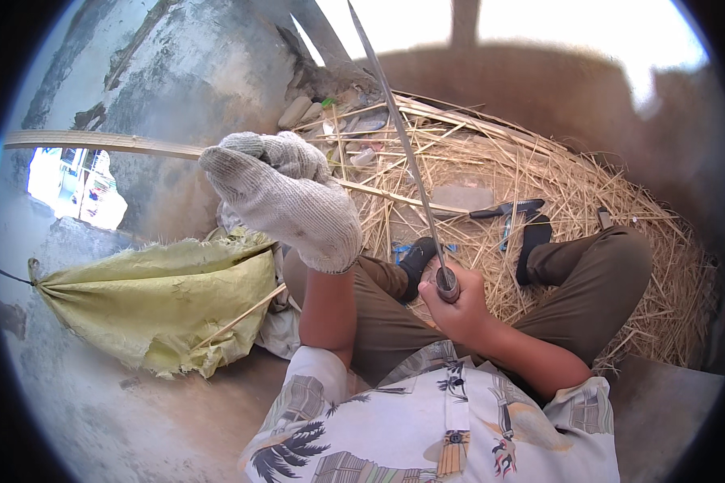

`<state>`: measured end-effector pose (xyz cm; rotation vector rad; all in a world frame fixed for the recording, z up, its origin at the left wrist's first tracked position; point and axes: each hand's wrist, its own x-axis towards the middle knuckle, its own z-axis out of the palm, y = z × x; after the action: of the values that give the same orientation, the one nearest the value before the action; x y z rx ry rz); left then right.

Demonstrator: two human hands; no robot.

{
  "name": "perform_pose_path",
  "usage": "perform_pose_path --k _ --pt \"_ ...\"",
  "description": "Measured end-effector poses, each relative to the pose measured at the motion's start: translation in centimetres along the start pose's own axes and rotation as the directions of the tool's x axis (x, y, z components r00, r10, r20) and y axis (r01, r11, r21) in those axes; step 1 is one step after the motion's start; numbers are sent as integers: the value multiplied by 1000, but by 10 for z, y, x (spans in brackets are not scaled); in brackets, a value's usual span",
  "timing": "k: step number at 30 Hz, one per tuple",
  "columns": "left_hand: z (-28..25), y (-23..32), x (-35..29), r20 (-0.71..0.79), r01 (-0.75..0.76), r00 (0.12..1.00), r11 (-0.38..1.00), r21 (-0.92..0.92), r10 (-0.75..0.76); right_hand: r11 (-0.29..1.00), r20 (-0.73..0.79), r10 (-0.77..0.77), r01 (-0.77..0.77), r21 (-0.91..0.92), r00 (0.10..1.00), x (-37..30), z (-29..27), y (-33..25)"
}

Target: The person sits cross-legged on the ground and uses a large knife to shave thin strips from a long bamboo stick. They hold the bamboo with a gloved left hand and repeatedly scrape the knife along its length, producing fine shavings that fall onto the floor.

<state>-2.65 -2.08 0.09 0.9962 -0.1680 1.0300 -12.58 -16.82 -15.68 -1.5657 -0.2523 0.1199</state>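
In a pale knitted work glove, my left hand is raised and closed around a long, thin bamboo strip. The strip reaches out past the left wall opening on one side and comes out below the glove toward the middle on the other. My bare right hand grips the handle of a long knife low in front of my lap. Its narrow blade points up and away, crossing in front of the strip's right part as seen from here. Whether the blade touches the strip I cannot tell.
Split straw-coloured slivers cover the floor around my feet. A dark-handled tool lies near a flat stone between them. To the left hangs a torn yellow-green sack, tied to a cord. Stones sit by the far wall.
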Motion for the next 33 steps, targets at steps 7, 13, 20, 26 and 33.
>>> perform_pose_path --k 7,13,20,26,33 --pt "-17 -7 -1 62 99 994 990 -100 -93 953 70 285 -275 -124 956 8 9 5" --pt "3 5 -2 147 112 986 977 -181 -85 773 387 414 -543 329 824 17 -5 12" --pt "-8 11 15 454 240 885 934 -264 -99 282 782 267 -822 495 563 25 -24 3" --pt "-7 13 13 403 219 909 942 -253 -103 197 824 169 -838 510 541 22 -21 14" --pt "-8 13 12 402 208 910 949 -235 -100 192 820 109 -821 538 562 23 -25 13"
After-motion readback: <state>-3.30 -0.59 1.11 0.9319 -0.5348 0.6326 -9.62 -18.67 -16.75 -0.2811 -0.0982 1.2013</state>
